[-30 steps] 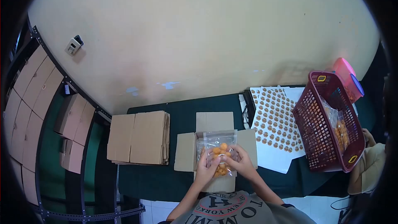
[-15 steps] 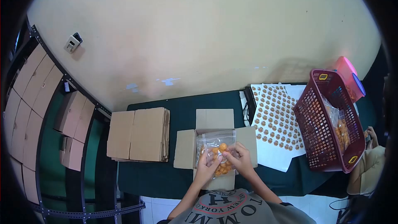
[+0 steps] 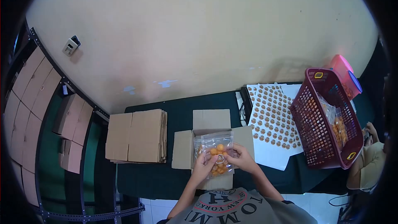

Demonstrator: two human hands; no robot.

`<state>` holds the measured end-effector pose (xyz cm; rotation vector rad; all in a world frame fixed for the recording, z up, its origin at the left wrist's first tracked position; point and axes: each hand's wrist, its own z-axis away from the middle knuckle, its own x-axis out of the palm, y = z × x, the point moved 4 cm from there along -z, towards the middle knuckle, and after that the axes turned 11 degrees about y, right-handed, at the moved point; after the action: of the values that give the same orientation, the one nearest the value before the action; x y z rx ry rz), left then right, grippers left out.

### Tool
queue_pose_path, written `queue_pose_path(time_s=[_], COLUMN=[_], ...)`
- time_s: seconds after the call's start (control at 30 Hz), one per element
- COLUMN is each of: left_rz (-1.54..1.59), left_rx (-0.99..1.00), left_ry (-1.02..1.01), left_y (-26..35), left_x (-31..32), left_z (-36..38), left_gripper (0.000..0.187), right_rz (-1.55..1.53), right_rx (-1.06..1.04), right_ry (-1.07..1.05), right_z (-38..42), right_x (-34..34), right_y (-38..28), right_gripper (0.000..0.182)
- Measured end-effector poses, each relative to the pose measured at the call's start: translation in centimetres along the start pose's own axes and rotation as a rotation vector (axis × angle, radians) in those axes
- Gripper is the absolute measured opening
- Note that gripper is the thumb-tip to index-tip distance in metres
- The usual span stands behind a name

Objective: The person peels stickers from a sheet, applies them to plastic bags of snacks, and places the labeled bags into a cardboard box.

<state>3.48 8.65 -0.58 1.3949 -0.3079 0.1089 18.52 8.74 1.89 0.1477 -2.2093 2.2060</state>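
Note:
A clear zip bag of round orange snacks point(image 3: 220, 146) is held up over an open cardboard box point(image 3: 211, 119) whose flaps are spread outward. My left hand point(image 3: 202, 167) grips the bag's left side, thumb on its front. At the right edge, my right hand point(image 3: 244, 160) pinches the bag with its thumb near a small round sticker point(image 3: 220, 159) on the bag's face. Behind this bag, the edge of another clear bag point(image 3: 198, 144) shows inside the box. My hands and the front bag hide most of the box's inside.
Flattened cardboard boxes point(image 3: 134, 136) are stacked at left, near a shelf of closed boxes point(image 3: 31, 85). Sheets of round stickers point(image 3: 273, 118) lie at right, beside a maroon basket point(image 3: 309, 120) holding snack bags. Another person's arm point(image 3: 370, 164) is at far right.
My right thumb has shifted right, off the middle of the bag, and the round sticker shows more fully. Both hands still hold the bag. The whole view has shifted slightly.

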Motion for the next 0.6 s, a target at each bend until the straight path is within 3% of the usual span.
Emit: queue_pose_path(time_s=[0.1,0.17,0.3,0.37,0.5,0.57,0.6], left_rz=[-0.024,-0.040,-0.065,0.001,0.038,0.007,0.007], left_rx=[-0.003,0.047,0.024,0.076,0.066,0.008,0.010], left_ry=[0.009,0.036,0.096,0.103,0.107,0.006,0.006], left_y=[0.3,0.4,-0.8,-1.0,-0.2,0.6,0.3], left_x=[0.4,0.6,0.1,0.1,0.5,1.0,0.9], left_z=[0.7,1.0,0.5,0.4,0.5,1.0,1.0], left_gripper=[0.032,0.030,0.031,0.029,0.029,0.035,0.035], right_rz=[0.159,0.348,0.349,0.392,0.379,-0.144,-0.145], right_rx=[-0.056,-0.245,-0.172,-0.319,-0.295,0.017,0.016], right_ry=[0.047,0.127,0.064,0.051,0.059,0.091,0.091], right_z=[0.7,1.1,1.4,1.3,1.7,2.1,2.1], right_x=[0.3,0.5,0.7,0.6,0.7,0.7,0.8], right_y=[0.1,0.4,0.3,0.1,-0.7,0.2,0.4], right_gripper=[0.024,0.029,0.033,0.034,0.027,0.019,0.019])
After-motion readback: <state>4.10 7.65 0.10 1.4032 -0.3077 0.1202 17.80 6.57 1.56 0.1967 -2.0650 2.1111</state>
